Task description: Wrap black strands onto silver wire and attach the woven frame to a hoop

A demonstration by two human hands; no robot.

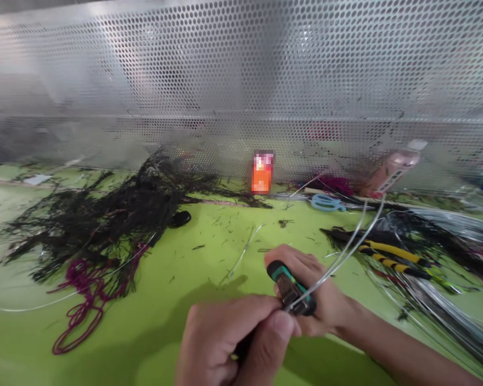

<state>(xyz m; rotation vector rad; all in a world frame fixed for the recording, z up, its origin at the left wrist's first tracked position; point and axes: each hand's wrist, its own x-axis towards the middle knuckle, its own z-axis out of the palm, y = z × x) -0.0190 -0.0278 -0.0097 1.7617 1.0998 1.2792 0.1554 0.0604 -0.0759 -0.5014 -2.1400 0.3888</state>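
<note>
My right hand [320,292] is closed round pliers with black and green grips [290,287], low in the middle of the view. The plier jaws bite on thin silver wires [348,249] that rise up and to the right. My left hand [229,340] is closed in a pinch, thumb and fingers pressed against the wire ends at the plier jaws. Both hands hover just above the green table [177,279].
A heap of black tinsel-like strands [104,220] and a magenta cord [86,300] lie left. Yellow-handled pliers [390,257], blue scissors [326,202] and bundles of wire [446,311] lie right. An orange box [261,172], a bottle [392,169] and a perforated metal wall [241,80] stand behind.
</note>
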